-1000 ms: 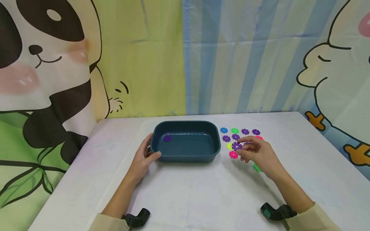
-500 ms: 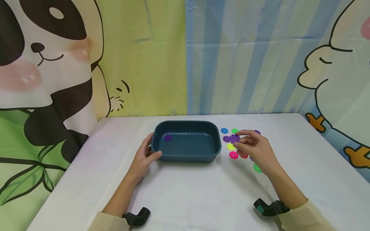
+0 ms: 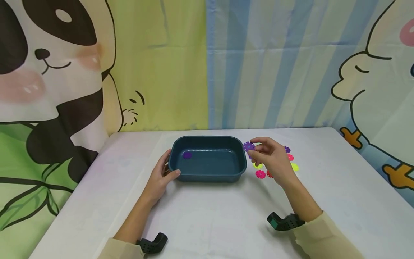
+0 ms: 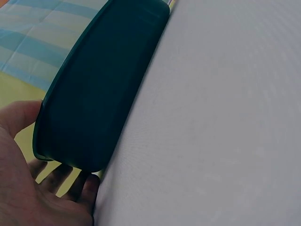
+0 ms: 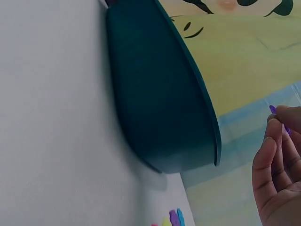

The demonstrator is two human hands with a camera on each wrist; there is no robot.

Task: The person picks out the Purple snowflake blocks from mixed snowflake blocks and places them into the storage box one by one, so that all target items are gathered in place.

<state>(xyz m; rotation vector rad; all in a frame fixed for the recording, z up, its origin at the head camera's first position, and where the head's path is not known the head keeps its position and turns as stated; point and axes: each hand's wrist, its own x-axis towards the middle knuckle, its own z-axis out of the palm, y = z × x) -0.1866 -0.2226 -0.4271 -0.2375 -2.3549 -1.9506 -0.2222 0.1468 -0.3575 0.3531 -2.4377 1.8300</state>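
Observation:
A dark teal rectangular tub (image 3: 211, 177) stands on the table, with one purple disc (image 3: 187, 155) lying inside at the left. My left hand (image 3: 159, 183) grips the tub's left end; in the left wrist view its thumb is at the rim and the fingers curl about the end wall. Just off the tub's right rim, my right hand (image 3: 273, 158) pinches a purple flower-shaped plastic disc (image 3: 248, 146) between thumb and fingertips. The right wrist view shows this disc (image 5: 273, 109) edge-on, raised above the table and mostly covered by the fingers.
Several flower-shaped discs lie right of the tub, partly hidden by my right hand: a pink disc (image 3: 260, 174), a yellow disc (image 3: 295, 167), a purple disc (image 3: 287, 149). A printed curtain (image 3: 161, 72) hangs behind the white table (image 3: 207, 216).
My right hand has moved left and away from me, carrying the purple disc from above the loose discs to the tub's right rim. The left hand and tub have stayed in place.

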